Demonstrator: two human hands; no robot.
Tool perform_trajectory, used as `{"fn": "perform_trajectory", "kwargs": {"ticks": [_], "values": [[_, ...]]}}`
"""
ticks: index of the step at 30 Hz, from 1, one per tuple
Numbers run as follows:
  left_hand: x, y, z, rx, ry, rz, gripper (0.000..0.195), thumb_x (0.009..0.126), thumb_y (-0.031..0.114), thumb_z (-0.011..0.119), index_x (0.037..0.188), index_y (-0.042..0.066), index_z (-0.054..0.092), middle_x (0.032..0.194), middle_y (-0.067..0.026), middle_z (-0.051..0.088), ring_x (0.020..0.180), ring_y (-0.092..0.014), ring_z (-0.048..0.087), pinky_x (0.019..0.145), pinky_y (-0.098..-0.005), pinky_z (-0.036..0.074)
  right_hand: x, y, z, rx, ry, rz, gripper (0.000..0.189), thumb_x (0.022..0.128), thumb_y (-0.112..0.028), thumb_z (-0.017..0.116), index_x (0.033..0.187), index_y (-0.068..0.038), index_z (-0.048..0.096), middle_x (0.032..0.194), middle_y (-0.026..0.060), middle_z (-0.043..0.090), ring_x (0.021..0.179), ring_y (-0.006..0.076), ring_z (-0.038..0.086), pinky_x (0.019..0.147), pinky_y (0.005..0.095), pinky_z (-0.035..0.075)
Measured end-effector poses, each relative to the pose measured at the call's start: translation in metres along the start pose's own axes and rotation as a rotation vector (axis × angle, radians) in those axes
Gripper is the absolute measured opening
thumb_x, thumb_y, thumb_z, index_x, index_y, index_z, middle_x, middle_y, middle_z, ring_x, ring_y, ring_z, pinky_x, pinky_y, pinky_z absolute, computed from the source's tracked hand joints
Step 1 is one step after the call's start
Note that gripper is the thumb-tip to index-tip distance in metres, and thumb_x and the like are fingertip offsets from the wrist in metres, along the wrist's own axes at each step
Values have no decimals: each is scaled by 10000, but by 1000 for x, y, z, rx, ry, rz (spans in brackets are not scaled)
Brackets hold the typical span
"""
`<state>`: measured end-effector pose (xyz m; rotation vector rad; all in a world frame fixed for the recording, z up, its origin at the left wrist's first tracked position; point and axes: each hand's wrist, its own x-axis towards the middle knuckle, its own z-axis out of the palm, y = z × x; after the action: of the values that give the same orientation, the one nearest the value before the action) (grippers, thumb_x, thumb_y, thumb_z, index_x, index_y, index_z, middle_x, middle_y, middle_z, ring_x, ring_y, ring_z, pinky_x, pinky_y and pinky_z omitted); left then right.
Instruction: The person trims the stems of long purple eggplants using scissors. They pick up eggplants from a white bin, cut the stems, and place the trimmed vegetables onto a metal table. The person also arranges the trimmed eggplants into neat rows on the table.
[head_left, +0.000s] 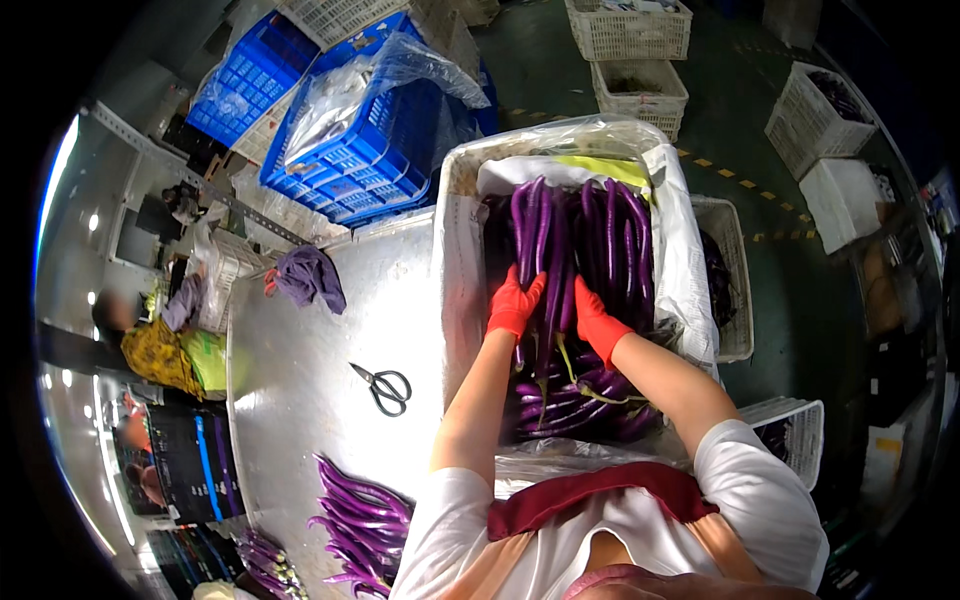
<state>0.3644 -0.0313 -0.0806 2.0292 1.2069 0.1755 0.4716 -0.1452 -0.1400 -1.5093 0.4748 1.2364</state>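
Observation:
My left hand (515, 301), in a red glove, rests against the left side of a bunch of long purple eggplants (551, 255). On the bunch's right side lies my right hand (596, 319), gloved in red too, so the bunch is held between both. The bunch lies inside a white crate (459, 161) lined with plastic film and paper. More eggplants lie lengthwise at the right in the crate, and others (555, 412) lie crosswise nearer my body. Black-handled scissors (386, 388) rest on the metal table (292, 420) to the left.
A pile of eggplants (360, 517) and a purple cloth (311, 277) lie on the table. Blue crates (352, 165) stand at the upper left. White crates (637, 34) stand on the floor ahead and at the right. Other people are at the far left.

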Motion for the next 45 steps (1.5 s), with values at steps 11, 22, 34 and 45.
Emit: {"fn": "perform_trajectory", "kwargs": {"ticks": [11,22,34,45], "values": [[-26,21,-61,-429,-185,-329,999,765,749,557,1310,-86,480,1295,-238,546,1204,-314,532,1016,-375,399,-33,-21,-6,280,-667,-20,920,808,-775,430,1460,-129,359,1511,76,354,1404,264,272,1172,419,134],[-20,3,-32,-416,-64,-148,965,761,515,743,1398,-89,344,1302,-223,548,1232,-292,516,1031,-346,399,-15,-18,-8,113,-587,30,540,811,-426,728,1233,-126,575,1159,49,640,1107,214,573,988,424,432],[-26,1,-47,-939,-322,-228,877,729,314,836,1398,7,359,1243,-146,587,1125,-242,579,982,-353,445,-48,-11,-1,133,-653,-133,631,746,-332,807,1272,-107,541,1171,42,626,1086,196,581,931,365,447],[-97,117,-126,-1118,-8,354,681,739,210,823,1291,16,475,1131,-86,620,1023,-168,579,893,-318,468,-229,-72,10,40,-614,-978,519,846,-159,715,1311,-49,513,1213,20,597,1080,132,562,944,302,434]]}}
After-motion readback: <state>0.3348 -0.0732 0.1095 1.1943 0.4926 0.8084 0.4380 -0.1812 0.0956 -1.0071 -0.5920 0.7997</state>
